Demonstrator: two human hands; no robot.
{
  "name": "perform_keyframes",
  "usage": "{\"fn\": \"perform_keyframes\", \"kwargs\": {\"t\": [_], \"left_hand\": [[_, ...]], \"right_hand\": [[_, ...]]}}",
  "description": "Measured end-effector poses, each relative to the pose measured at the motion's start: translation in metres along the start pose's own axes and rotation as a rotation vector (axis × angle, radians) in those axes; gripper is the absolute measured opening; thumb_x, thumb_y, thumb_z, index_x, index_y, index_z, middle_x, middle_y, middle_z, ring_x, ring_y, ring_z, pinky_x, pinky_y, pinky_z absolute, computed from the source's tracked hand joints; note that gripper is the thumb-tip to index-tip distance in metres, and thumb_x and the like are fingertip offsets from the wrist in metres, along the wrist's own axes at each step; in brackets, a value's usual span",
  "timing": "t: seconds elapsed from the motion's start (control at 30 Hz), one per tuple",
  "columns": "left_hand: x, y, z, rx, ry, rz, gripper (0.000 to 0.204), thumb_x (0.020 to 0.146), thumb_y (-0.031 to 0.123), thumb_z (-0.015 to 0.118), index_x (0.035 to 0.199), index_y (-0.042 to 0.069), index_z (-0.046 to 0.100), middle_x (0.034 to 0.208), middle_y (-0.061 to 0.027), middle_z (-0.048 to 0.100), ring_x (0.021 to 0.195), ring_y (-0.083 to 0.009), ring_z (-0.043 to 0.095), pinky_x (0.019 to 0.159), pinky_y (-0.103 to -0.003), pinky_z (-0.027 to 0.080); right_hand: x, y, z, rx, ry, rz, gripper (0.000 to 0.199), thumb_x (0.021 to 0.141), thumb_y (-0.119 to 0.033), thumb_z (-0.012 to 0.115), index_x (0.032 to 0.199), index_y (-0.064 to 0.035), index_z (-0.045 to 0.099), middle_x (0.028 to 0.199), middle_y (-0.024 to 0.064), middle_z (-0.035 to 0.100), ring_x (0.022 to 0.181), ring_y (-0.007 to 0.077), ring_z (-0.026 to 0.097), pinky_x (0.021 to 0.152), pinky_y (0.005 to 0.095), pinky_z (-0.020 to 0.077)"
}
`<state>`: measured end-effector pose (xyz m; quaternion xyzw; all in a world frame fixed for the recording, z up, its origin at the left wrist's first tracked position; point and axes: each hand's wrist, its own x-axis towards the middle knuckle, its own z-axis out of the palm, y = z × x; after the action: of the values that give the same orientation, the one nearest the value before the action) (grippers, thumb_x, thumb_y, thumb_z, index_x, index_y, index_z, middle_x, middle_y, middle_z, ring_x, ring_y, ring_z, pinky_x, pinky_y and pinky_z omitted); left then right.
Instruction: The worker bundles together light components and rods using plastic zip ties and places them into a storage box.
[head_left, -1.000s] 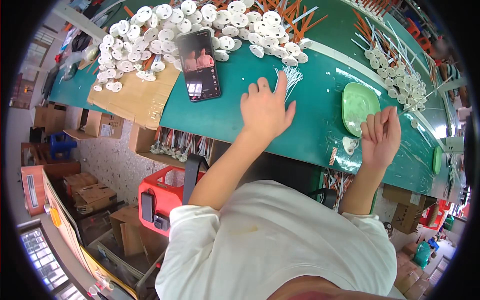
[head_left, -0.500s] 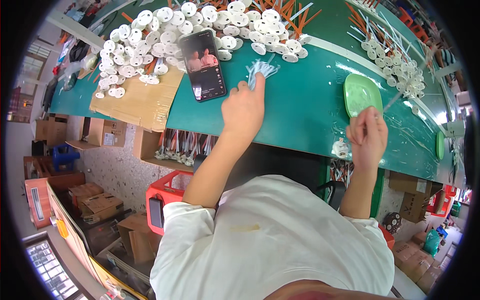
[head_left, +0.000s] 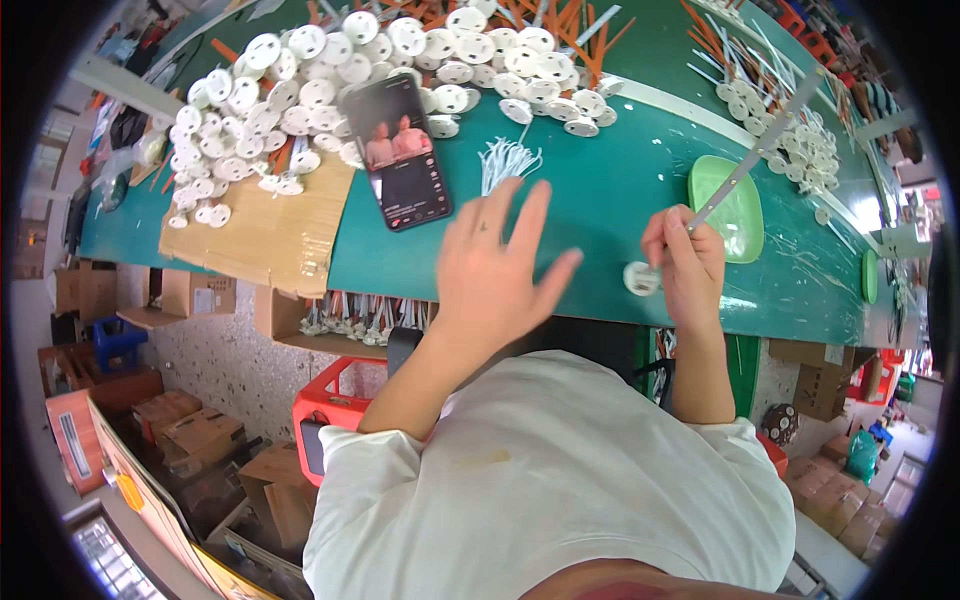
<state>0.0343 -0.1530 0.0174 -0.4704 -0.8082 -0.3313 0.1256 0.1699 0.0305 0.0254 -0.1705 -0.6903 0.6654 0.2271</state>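
Two bare hands at work over a smooth green tabletop, seen from above.

Left hand: palm down, fingers spread wide, holding nothing; fingertips lie just short of a small bundle of thin white strips, fanned loosely on the green surface. Whether the palm touches the table cannot be told.

Right hand: fingers curled shut around the lower end of a long, thin, pale rod, which slants up and to the right across a green tray. A round white disc, flat and plastic-looking, sits at the near table edge, touching the hand's left side, at the rod's lower end.

Green tray: shallow, rounded-square, glossy plastic, just beyond the right hand.

Smartphone: dark rectangular slab, screen lit, lying tilted with its upper end on the disc heap and its lower end near the left hand.

Heap of white discs: many round, moulded pieces, piled along the far side of the table, mixed with orange strips.

Cardboard sheet: brown, matt, flat, overhanging the near edge left of the phone.

Red plastic stool: below the table, beside cardboard boxes on the floor.
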Motion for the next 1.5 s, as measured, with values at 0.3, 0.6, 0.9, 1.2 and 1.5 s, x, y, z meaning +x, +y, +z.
{"fn": "perform_keyframes", "kwargs": {"t": [0.3, 0.6, 0.9, 1.2, 1.5], "left_hand": [[0.011, 0.005, 0.063, -0.93, -0.119, -0.174, 0.03, 0.095, 0.006, 0.057, 0.124, 0.0, 0.052, 0.076, -0.0148, 0.066, 0.064, -0.0304, 0.067, 0.063, -0.035, 0.054], [-0.004, -0.017, 0.071, -1.121, 0.034, -0.389, 0.007, 0.098, 0.006, 0.058, 0.099, 0.0, 0.06, 0.072, -0.0045, 0.064, 0.07, -0.0088, 0.065, 0.063, -0.024, 0.049], [-0.004, -0.015, 0.067, -1.019, -0.005, -0.304, 0.007, 0.096, 0.003, 0.058, 0.09, -0.001, 0.06, 0.072, -0.0059, 0.064, 0.068, -0.0106, 0.064, 0.064, -0.024, 0.049], [-0.001, -0.015, 0.069, -1.092, 0.0, -0.36, 0.009, 0.098, 0.006, 0.057, 0.092, 0.0, 0.058, 0.073, -0.0053, 0.064, 0.066, -0.0098, 0.063, 0.063, -0.024, 0.049], [0.01, -0.012, 0.06, -1.284, 0.006, -0.382, 0.016, 0.105, 0.014, 0.048, 0.109, 0.0, 0.056, 0.087, -0.0087, 0.067, 0.077, -0.012, 0.064, 0.072, -0.027, 0.051]], "right_hand": [[0.052, -0.036, 0.036, -0.552, -0.306, -0.286, 0.032, 0.103, -0.025, 0.05, 0.107, 0.0, 0.07, 0.103, 0.0102, 0.067, 0.097, 0.0165, 0.063, 0.083, 0.0313, 0.0507], [0.271, -0.015, 0.031, -0.998, -0.075, 0.16, 0.07, 0.076, -0.07, 0.069, 0.083, -0.0001, 0.072, 0.073, 0.0111, 0.071, 0.059, 0.0201, 0.07, 0.058, 0.0317, 0.0594], [0.295, -0.011, 0.059, -0.902, -0.181, 0.285, 0.036, 0.074, -0.043, 0.073, 0.087, -0.0093, 0.076, 0.082, 0.0024, 0.072, 0.069, 0.0151, 0.069, 0.062, 0.0297, 0.0565], [0.281, 0.001, 0.027, -0.333, -0.117, 0.347, 0.023, 0.072, -0.003, 0.075, 0.091, 0.0102, 0.072, 0.082, 0.0121, 0.07, 0.071, 0.0215, 0.068, 0.055, 0.0377, 0.0509], [0.155, -0.052, -0.024, -0.284, -0.158, 0.034, 0.021, 0.092, -0.019, 0.067, 0.087, 0.0001, 0.073, 0.075, 0.0127, 0.072, 0.065, 0.0222, 0.068, 0.061, 0.0315, 0.0532]]}}
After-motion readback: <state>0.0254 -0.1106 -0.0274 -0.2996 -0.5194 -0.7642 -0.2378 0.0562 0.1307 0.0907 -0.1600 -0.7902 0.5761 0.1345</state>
